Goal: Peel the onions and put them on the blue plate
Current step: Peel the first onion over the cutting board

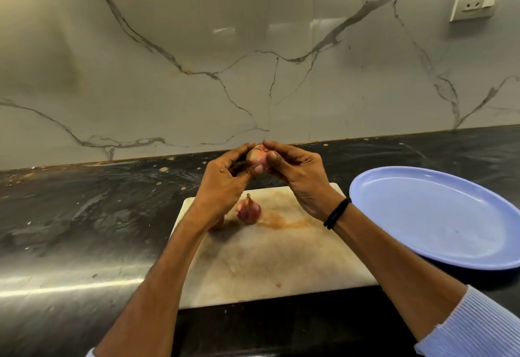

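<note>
**One onion held in both hands above the board, blue plate alongside**

Both hands hold a small reddish onion (257, 157) raised over the far edge of the cutting board (281, 261); the left hand (225, 180) has its fingers curled round the onion's left side, and the right hand (298, 179) pinches the right side between thumb and fingertips, with a bit of papery skin showing at the top; a black wristband (336, 213) sits on the right wrist, and a pale ribbed sleeve (475, 325) covers the forearm below it.

The board, white and stained orange-brown, lies on the dark countertop (84, 216); a second onion (249, 211) stands on it with its stem tip up, and a third one (220, 223) lies just left of that (mostly hidden behind the left wrist).

The blue plate (439, 216) rests on the counter just to the right of the board; its inner surface shows bare blue, the onions being in the hands and on the board.

A wall socket (474, 0) is set in the veined marble backsplash (197, 46).
</note>
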Demonstrator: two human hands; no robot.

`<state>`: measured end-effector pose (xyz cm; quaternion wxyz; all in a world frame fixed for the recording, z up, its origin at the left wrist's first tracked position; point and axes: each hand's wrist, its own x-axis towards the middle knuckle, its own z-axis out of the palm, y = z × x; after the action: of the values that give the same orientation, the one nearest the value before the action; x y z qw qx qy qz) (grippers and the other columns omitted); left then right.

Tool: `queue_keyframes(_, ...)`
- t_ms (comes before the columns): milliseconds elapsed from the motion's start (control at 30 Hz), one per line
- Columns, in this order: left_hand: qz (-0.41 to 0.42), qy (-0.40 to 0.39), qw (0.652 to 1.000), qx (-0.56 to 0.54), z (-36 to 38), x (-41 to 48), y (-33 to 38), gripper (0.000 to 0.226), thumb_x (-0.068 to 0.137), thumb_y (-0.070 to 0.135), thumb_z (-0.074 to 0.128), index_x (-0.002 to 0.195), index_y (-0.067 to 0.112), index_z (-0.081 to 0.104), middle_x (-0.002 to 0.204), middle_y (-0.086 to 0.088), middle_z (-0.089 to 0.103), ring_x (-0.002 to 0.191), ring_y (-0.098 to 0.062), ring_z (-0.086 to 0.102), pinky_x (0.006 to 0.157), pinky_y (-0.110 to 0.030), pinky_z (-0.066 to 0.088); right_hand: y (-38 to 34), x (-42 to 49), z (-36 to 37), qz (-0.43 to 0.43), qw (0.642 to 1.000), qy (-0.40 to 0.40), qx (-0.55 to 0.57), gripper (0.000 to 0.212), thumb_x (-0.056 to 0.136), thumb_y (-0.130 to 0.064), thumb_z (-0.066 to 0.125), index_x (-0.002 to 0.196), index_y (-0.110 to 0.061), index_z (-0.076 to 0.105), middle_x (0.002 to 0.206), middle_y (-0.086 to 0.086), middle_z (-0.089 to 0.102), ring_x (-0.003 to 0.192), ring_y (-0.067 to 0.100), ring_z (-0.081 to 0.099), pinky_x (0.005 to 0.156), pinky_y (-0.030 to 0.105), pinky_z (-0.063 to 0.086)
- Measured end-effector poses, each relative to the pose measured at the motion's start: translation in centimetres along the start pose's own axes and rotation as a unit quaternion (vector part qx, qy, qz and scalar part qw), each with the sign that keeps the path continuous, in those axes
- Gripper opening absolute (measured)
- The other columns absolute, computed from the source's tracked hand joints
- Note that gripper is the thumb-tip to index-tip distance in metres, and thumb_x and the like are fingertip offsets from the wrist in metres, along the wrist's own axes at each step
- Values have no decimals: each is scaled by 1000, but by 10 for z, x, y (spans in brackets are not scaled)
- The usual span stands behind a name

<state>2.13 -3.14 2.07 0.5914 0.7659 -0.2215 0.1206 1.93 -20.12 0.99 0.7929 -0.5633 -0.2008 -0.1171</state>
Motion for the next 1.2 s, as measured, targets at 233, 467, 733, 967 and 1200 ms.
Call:
queue_keyframes(233, 15, 15, 1000, -4, 4, -4, 3, 64, 69, 28, 78, 130, 21, 60, 116, 13, 67, 106, 4, 65, 87, -12, 51, 3, -1, 3, -13, 1000, 15, 4, 30, 88, -12, 62, 117, -3, 66, 112, 13, 71, 108, 28, 67, 87, 36, 58)
queue_keyframes(467, 24, 16, 999, 43, 5, -3, -4, 54, 84, 10, 75, 135, 18, 58, 123, 7, 64, 109, -1, 63, 93, -15, 50, 9, 0, 3, -45, 991, 70, -102, 22, 93, -12, 61, 113, -5, 69, 105, 10, 73, 101, 23, 69, 81, 39, 60)
queue_keyframes(733, 16, 5, 999, 37, 11, -4, -4, 67, 71, 40, 78, 132, 22, 58, 119, 11, 61, 108, -1, 61, 91, -13, 49, 16, -2, 7, -156, 934, 150, -283, 18, 94, -15, 62, 108, -10, 72, 90, -13, 68, 87, -3, 65, 73, 11, 52)
queue_keyframes(967, 4, 7, 1000, -10, 11, -6, 0, 51, 78, 29, 77, 125, 28, 60, 122, 6, 63, 108, -5, 64, 85, -13, 50, 17, 4, 3, -103, 937, 185, -278, 14, 93, -18, 65, 103, -14, 74, 92, -3, 73, 88, 12, 69, 76, 31, 60)
queue_keyframes(1200, -18, 15, 994, -108, 7, -4, -2, 39, 83, 32, 69, 122, 27, 63, 118, 7, 70, 112, -7, 65, 99, -29, 51, 8, 5, 0, -72, 952, 202, -219, 14, 92, -18, 66, 98, -7, 73, 87, 6, 73, 73, 16, 72, 66, 37, 62)
